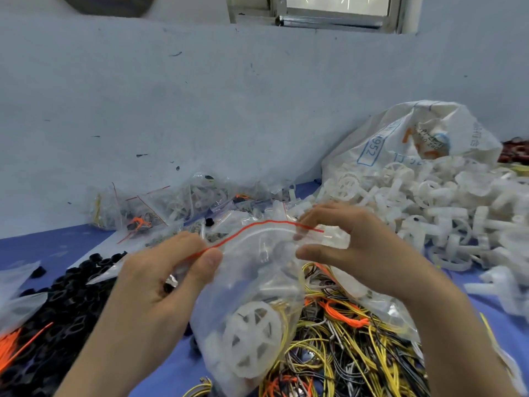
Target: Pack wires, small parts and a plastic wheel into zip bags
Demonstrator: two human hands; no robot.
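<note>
Held up over the counter's near edge, the zip bag (252, 282) is limp and slippery, bottom-heavy with its plastic wheel (252, 339) (light, stiff); left hand (160, 276) and right hand (352, 247) each pinch the red seal strip (257, 227), the sensible hold.

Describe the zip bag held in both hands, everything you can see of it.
The zip bag is clear, soft plastic with a red strip along its zip top. It hangs upright above the wire pile. The left hand pinches the strip's left end; the right hand pinches the right end. Inside lie a white spoked plastic wheel, a yellow wire and pale small parts.
</note>
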